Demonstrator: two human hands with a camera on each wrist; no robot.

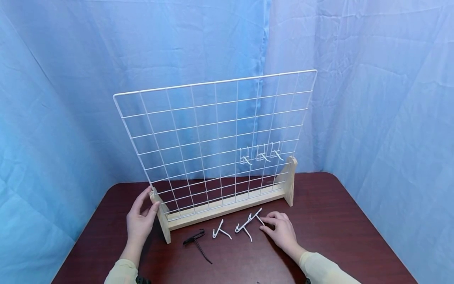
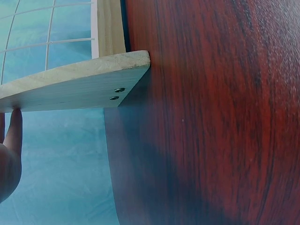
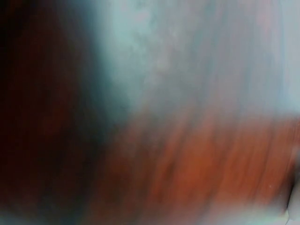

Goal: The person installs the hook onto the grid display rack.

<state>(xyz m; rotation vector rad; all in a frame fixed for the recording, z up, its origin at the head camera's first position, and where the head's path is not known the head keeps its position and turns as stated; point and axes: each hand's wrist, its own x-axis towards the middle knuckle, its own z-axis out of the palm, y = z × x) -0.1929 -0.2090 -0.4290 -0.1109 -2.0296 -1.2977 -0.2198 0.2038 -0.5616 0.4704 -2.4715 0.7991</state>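
Rack: white grid (image 1: 215,82) standing between left upright (image 1: 163,219) and right upright (image 1: 289,181), base bar (image 1: 227,207) below; on the table (image 1: 330,221).
Hung hooks: three, white, in a row on the grid's right part, prongs facing the person; first (image 1: 247,161), second (image 1: 263,157), third (image 1: 278,154).
Loose hooks: one black (image 1: 194,238), one white (image 1: 220,228), one middle white (image 1: 244,227), one end white (image 1: 257,215); lined up before the rack, probably for easy reach. Whether the last two touch: cannot tell.
Left hand (image 1: 140,225): thumb in front, fingers behind, holding the left upright near its top, presumably to steady the rack; forearm angled up from below.
Right hand (image 1: 281,230): low over the table, thumb and forefinger pinching the end white's prong, likely as the handiest part to grasp; forearm slanting in from lower right.
Right wrist view: blurred, grip unreadable.
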